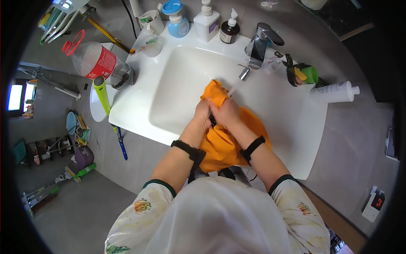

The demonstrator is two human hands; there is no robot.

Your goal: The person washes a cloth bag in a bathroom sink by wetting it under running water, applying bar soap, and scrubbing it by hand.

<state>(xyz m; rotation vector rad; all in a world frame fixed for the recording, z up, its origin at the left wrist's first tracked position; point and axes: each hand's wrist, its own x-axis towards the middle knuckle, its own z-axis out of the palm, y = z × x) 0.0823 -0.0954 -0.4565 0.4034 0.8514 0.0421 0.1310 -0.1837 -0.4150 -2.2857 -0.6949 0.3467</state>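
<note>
An orange cloth [225,149] is bunched over the front rim of the white sink [169,91], its upper end standing up inside the basin. My left hand [203,113] is closed on the cloth from the left side. Close beside it, my right hand [226,114] is closed on the cloth too, with the fingers folded around it. Between the hands shows a small black piece [212,121] whose kind I cannot make out. A thin stream of water runs from the chrome faucet [258,46] toward the cloth's upper end. The lower folds hang against my front.
Along the back rim stand a blue foam bottle [178,26], a white pump bottle [207,23] and a dark pump bottle [229,28]. A large red-labelled plastic bottle [101,63] is left of the sink. A white bottle [334,92] lies at the right edge.
</note>
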